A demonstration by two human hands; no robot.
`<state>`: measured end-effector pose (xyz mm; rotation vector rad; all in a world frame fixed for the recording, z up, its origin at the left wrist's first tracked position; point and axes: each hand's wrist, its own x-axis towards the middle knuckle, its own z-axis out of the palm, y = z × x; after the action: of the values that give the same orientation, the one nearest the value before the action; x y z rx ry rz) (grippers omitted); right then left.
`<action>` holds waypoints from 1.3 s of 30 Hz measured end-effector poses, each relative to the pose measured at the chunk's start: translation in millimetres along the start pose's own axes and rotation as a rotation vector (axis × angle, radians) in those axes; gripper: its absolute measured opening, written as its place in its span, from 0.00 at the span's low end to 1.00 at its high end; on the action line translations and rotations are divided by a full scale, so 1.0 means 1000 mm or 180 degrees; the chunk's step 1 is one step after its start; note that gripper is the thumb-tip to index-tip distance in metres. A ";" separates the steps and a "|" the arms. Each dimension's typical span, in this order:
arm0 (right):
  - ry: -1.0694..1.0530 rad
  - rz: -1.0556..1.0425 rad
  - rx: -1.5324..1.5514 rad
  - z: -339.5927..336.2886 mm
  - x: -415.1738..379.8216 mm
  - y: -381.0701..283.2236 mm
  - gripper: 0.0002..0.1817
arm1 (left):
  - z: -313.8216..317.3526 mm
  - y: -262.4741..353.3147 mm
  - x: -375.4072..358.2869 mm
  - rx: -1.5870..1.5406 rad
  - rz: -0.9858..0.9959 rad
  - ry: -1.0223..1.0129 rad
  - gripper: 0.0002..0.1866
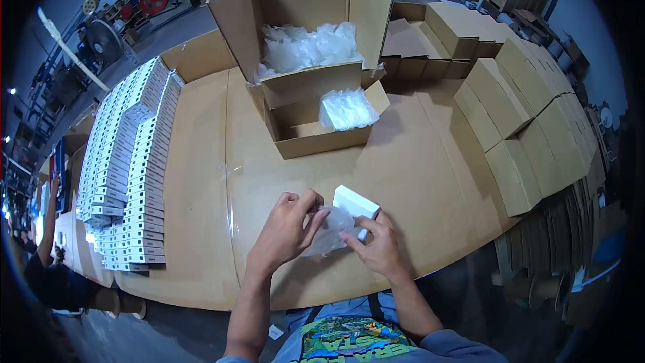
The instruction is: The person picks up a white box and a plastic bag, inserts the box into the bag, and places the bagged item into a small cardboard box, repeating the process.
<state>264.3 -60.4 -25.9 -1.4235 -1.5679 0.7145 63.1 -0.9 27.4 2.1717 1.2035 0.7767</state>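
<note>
My left hand [287, 223] pinches a clear plastic bag [330, 232] between thumb and fingers, close over the cardboard-covered table. In my right hand [376, 245] is a small white box [353, 203], held tilted, with the thumb and a fingertip also at the bag's edge. One end of the box overlaps the bag in this view. Beyond my hands stands an open brown carton [322, 142] with a bundle of clear plastic bags [348, 110] lying at its right side.
A tall open carton [232, 13] with loose plastic bags [309, 47] stands behind. Stacked white boxes [138, 161] line the left side; brown cartons [531, 114] are piled at right. A co-worker's arm [48, 222] shows at far left. The table's rounded front edge [195, 306] is near me.
</note>
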 end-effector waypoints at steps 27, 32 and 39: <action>0.0678 -0.0425 0.2235 -0.041 0.055 -0.019 0.35 | 0.061 -0.027 -0.046 -0.1724 -0.0740 0.0612 0.28; 0.0454 -0.0245 0.2472 -0.020 0.060 -0.027 0.28 | 0.058 -0.022 -0.047 -0.1741 -0.0791 0.0533 0.27; 0.0197 -0.0297 0.1953 -0.011 0.058 -0.015 0.22 | 0.057 -0.028 -0.049 -0.1749 -0.0713 0.0677 0.27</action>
<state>269.1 -8.5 5.0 -0.9018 -1.2096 0.9795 65.6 -40.8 -42.4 1.5130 1.1409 1.1068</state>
